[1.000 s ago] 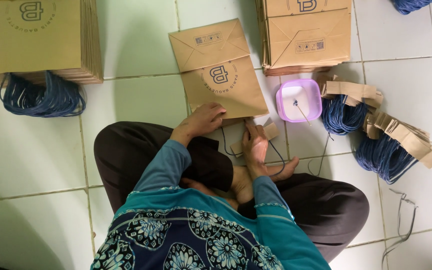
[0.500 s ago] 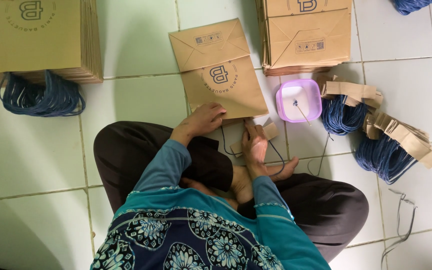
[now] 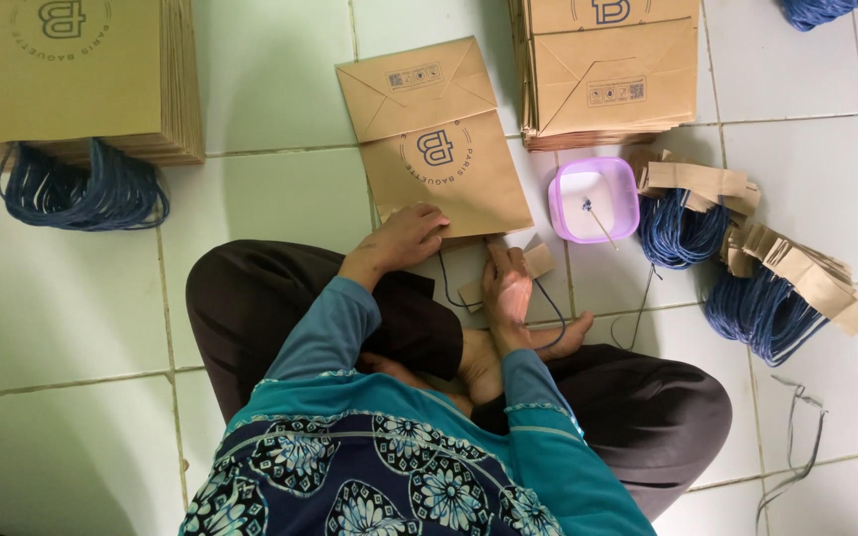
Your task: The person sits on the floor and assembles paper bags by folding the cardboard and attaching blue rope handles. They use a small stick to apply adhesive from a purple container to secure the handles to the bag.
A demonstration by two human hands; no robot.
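A flat brown paper bag (image 3: 434, 139) with a round printed emblem lies on the tiled floor in front of my crossed legs. My left hand (image 3: 404, 238) rests on its near edge, fingers curled over the paper. Just to the right, my right hand (image 3: 506, 288) presses down on a small brown card strip (image 3: 538, 260) at the bag's near corner. A blue cord handle (image 3: 444, 283) loops out from under that strip toward my foot.
Stacks of brown bags stand at the far left (image 3: 71, 79) and far right (image 3: 613, 69). A lilac tub (image 3: 594, 199) holds a small stick. Bundles of blue cord handles on card strips (image 3: 777, 288) lie right; more blue cords (image 3: 81, 194) left.
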